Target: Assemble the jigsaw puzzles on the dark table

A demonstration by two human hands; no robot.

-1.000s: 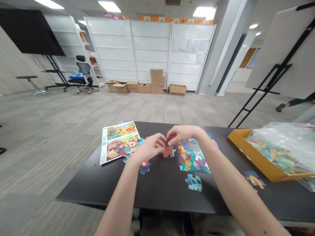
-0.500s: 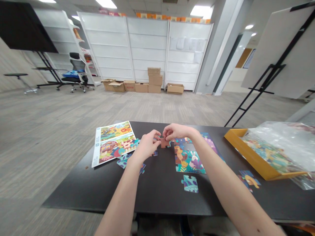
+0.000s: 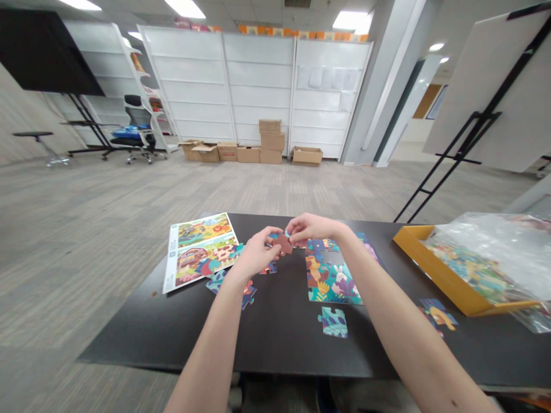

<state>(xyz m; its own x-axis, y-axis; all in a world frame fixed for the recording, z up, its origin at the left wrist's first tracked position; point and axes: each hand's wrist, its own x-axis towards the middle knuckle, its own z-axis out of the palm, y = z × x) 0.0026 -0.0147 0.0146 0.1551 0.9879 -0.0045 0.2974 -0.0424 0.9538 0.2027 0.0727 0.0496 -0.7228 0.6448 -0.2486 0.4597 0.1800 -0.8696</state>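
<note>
The left hand (image 3: 257,252) and right hand (image 3: 314,227) pinch a brown puzzle piece (image 3: 283,244) over the far middle of the table (image 3: 284,338), left of the joined puzzle (image 3: 329,287), and from where I stand it looks like light, stiff card, best held by its edges.

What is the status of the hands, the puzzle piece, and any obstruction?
Left hand holding brown puzzle piece; right hand at its edge. Right forearm partly covering partly assembled puzzle.

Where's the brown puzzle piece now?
Head view, below centre: the brown puzzle piece is between the left hand and right hand, left of the rabbit puzzle.
</note>
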